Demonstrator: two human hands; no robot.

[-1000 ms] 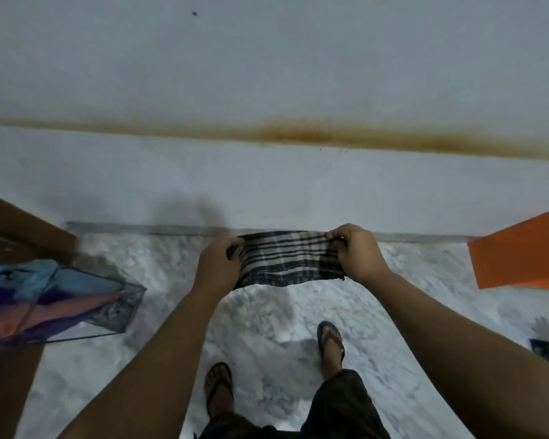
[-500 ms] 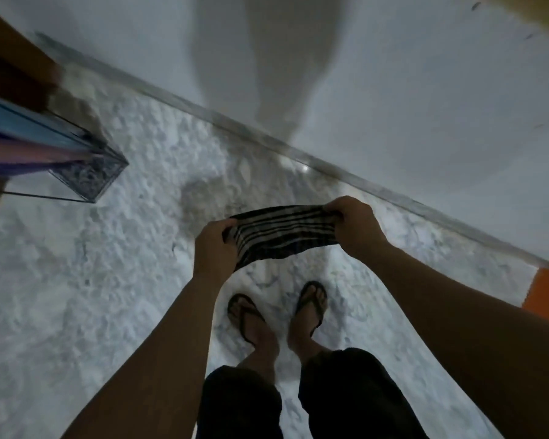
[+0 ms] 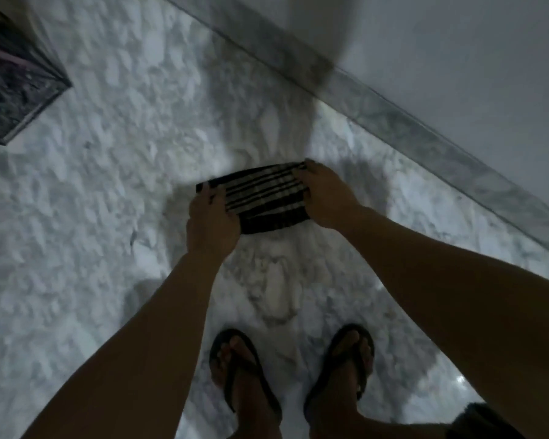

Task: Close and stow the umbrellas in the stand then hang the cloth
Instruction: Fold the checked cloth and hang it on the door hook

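Head view looks straight down: your left hand [image 3: 211, 221] and right hand [image 3: 325, 198] each grip one end of the striped cloth [image 3: 262, 199], fingers curled round it, stretched flat between them at the centre of the frame, above the marble floor [image 3: 92, 217]. No hook or rail shows, so you must find one. If you loosen either grip while looking, the cloth would likely drop near your sandals [image 3: 241, 365]. At upper left, the glass stand [image 3: 19, 99] is easy to knock while turning.
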